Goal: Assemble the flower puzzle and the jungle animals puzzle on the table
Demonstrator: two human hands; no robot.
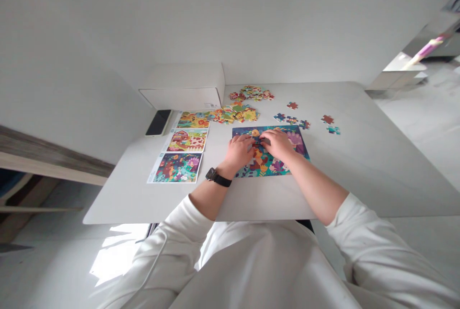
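A colourful jigsaw puzzle [280, 167] with a dark blue and teal scene lies flat on the table, partly covered by both hands. My left hand [240, 151] rests on its upper left part, fingers bent slightly and lying on the surface. Beside it, my right hand [278, 145] has thumb and forefinger close together around a dark puzzle piece [257, 140] at the puzzle's upper middle. The piece is mostly hidden by the fingers. Above the puzzle are loose blue pieces [292, 120], and a reddish-brown piece [292, 105] lies behind them.
Left of the puzzle, three picture cards [179, 167] form a column beside a phone [158, 122]. A white box [181, 97] stands at the back. Mixed yellow pieces [235, 113] and red-green pieces [251, 92] are heaped nearby. A brown piece [327, 119] and teal piece [333, 130] lie right.
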